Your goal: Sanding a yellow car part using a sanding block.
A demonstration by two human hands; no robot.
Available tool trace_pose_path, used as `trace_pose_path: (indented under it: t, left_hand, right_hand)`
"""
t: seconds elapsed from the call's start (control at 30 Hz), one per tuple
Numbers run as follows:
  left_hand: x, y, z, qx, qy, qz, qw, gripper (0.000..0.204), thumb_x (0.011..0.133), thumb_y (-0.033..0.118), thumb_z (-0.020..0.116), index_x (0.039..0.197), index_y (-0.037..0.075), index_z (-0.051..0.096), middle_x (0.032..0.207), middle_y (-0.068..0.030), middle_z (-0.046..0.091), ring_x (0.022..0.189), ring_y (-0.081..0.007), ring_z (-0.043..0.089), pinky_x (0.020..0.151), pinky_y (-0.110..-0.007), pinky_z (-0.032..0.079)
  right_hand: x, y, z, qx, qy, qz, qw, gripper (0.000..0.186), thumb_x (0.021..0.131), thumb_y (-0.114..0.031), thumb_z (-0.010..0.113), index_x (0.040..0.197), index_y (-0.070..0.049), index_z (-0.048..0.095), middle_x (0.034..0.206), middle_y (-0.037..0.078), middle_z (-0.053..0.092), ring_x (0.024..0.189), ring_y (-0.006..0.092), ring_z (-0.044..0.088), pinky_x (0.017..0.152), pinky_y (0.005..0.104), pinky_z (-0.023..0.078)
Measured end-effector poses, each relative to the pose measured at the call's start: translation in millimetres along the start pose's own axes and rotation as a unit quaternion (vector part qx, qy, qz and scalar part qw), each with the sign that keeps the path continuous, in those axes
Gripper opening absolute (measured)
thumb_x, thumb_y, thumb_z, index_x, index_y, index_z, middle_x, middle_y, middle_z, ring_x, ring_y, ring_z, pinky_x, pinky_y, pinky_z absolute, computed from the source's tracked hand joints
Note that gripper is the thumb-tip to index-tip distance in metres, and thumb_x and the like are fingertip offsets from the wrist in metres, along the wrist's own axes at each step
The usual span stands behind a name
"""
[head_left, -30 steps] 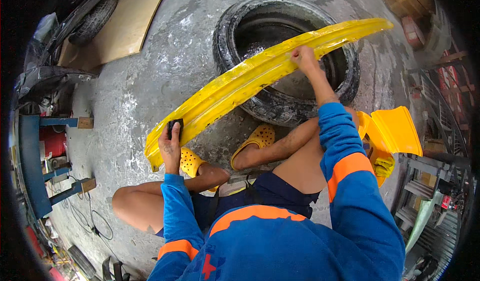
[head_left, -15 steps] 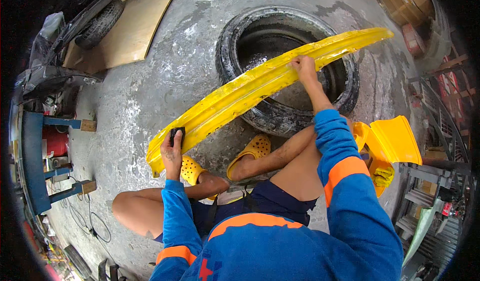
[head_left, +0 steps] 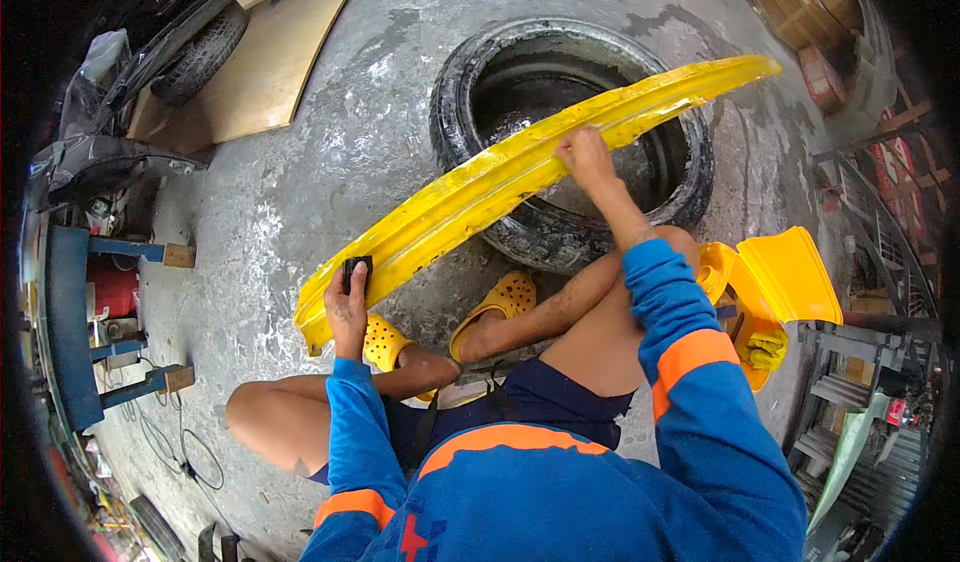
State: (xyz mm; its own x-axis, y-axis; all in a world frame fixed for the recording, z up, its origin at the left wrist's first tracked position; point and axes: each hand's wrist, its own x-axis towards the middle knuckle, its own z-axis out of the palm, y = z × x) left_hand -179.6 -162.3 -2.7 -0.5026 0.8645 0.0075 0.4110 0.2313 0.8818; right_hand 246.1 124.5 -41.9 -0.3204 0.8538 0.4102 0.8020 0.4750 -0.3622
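Note:
A long, curved yellow plastic strip [head_left: 445, 217], ridged along its length and scuffed at the edges, slants from lower left to upper right in front of me. My left hand [head_left: 345, 312] grips its near left end, and a small black block [head_left: 357, 273] shows under the thumb. Farther along, my right hand [head_left: 588, 154] is closed against the strip's surface near the middle; whatever its fingers may pinch is hidden. Beneath the strip's right half lies a big wet black tyre [head_left: 465, 92], which seems to prop it up.
Beside my right knee sits a yellow plastic container [head_left: 790, 277] with a crumpled yellow cloth [head_left: 767, 350]. A wooden board [head_left: 270, 72] and a small tyre [head_left: 205, 57] are at far left. Blue metal stands [head_left: 70, 327] line the left; cardboard boxes [head_left: 800, 2] stand far right.
My right hand has slid a little left and toward me along the strip. My left hand keeps its grip at the strip's end, with the black block still at its thumb.

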Motion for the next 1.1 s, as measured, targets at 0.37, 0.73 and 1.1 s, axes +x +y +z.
trace_pose_path:
  t: [0.37,0.73,1.1]
  left_hand:
    - [-5.1,3.5,1.1,-0.034,0.000,0.017,0.999,0.041,0.102,0.035,0.066,0.110,-0.005,0.069,0.092,-0.0112,0.073,0.084,-0.0166,0.063,0.080,-0.032,0.050]
    - [-6.9,4.5,0.7,-0.033,0.002,0.007,0.999,0.036,0.102,0.031,0.066,0.106,-0.004,0.068,0.085,-0.0137,0.069,0.079,-0.0175,0.061,0.074,-0.033,0.049]
    - [-7.1,9.2,0.9,-0.032,-0.014,-0.001,0.999,0.034,0.102,0.030,0.067,0.107,-0.004,0.067,0.087,-0.0099,0.069,0.080,-0.0164,0.060,0.076,-0.032,0.049]
  right_hand:
    - [2.7,22.7,-22.6,-0.048,-0.047,0.004,0.998,0.012,0.078,-0.017,0.076,0.082,-0.005,0.079,0.084,0.024,0.073,0.084,0.0435,0.070,0.088,0.0491,0.055]
    - [6.7,44.2,-29.7,-0.150,-0.087,0.111,0.978,0.015,0.080,-0.019,0.074,0.085,-0.005,0.079,0.081,0.021,0.073,0.081,0.0383,0.073,0.077,0.0466,0.057]
    - [8.7,61.5,-42.8,-0.137,-0.036,0.092,0.986,0.016,0.081,-0.020,0.072,0.082,-0.004,0.077,0.082,0.022,0.072,0.079,0.0421,0.071,0.074,0.0508,0.057]
